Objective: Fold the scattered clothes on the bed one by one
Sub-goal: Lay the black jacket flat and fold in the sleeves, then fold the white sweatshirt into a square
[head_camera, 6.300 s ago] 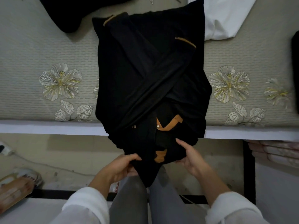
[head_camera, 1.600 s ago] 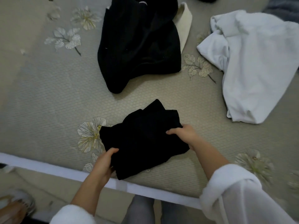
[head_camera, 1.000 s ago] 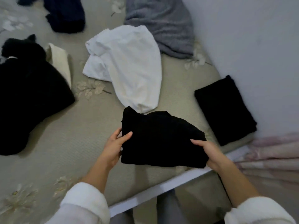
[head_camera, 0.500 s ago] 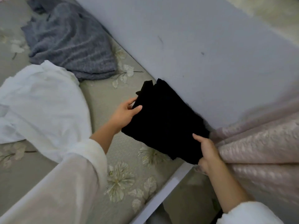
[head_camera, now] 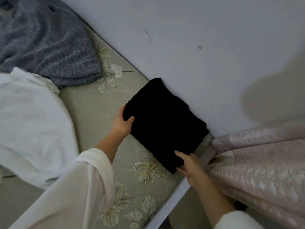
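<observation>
A folded black garment point(head_camera: 163, 123) lies on a bed point(head_camera: 99, 116) covered in a pale flower-print sheet, its far edge touching a grey wall point(head_camera: 198, 38). The left hand point(head_camera: 123, 124) grips the garment's left corner, thumb on top and fingers tucked beneath. The right hand point(head_camera: 191, 167) pinches the garment's near corner, thumb on top; its other fingers are mostly hidden. Left of the garment and well apart lies a crumpled white garment point(head_camera: 33, 126), with a grey knitted sweater point(head_camera: 46, 43) beyond it. Just right of the garment hangs textured pink fabric point(head_camera: 255, 162).
</observation>
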The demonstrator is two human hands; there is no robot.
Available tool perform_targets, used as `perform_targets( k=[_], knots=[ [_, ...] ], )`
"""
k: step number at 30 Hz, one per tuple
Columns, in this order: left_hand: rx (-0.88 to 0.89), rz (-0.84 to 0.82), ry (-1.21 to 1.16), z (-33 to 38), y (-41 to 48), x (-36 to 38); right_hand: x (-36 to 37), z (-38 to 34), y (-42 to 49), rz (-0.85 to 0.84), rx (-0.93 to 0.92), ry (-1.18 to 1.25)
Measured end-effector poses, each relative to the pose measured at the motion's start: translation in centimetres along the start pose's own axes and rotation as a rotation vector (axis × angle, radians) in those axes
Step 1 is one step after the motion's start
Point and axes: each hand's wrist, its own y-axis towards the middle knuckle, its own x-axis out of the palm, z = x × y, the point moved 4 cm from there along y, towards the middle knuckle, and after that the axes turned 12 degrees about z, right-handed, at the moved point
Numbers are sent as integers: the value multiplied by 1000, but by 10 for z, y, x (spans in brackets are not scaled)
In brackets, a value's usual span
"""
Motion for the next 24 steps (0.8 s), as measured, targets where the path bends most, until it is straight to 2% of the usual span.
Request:
perform_targets(
  k=[4, 8, 11, 13, 15, 20, 24],
  knots=[
    [-6, 155, -27, 3, 6, -10, -9, -9, 3, 116, -96, -38],
    [-102, 164, -67, -14, 8, -16, -8, -9, 1, 268, -165, -238],
    [-139, 105, -105, -20, -3, -22, -6, -18, -11, 509, -419, -564],
    [-116, 98, -104, -22, -12, -32, 5, -28, -30, 562, -641, -682],
    [-100, 134, -91, -31, -22, -47, 26, -33, -46, 491, -812, -731],
    [-144, 293, -159, -74, -58, -98, 95, -28, -74, 233, -1045, -908],
    [-136, 493, 14, -143, -93, -130, 149, 10, -96, -6, -1234, -1184]
  ],
)
